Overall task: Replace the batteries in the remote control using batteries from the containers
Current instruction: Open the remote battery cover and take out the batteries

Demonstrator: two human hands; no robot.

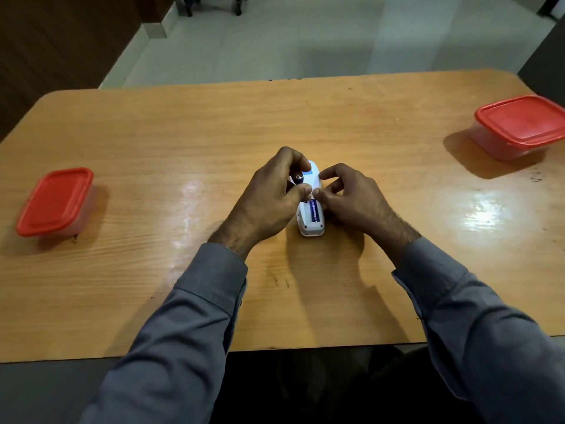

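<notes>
Remote: the white plastic remote control [310,218] lay back side up at the middle of the glossy orange-brown wooden surface [214,133], its battery bay uncovered.
Seated battery: one blue cylindrical battery [315,211] sat in the right slot of the bay, running along the remote's length.
Left hand: the left hand [269,197] rested over the remote's left side, its fingers [301,162] curled shut around a dark cylindrical battery [298,179] held above the remote's far half.
Right hand: the right hand [351,197] lay at the remote's right side, fingers loosely curled and partly open, thumb tip touching the remote's edge just beside the left thumb; it held nothing that could be seen.
Containers: a clear plastic tub with a red lid [55,200] stood well apart at the left, a second red-lidded clear tub [519,123] far off at the right, both closed.
Sleeves: grey shirt sleeves [189,325] covered both forearms.
</notes>
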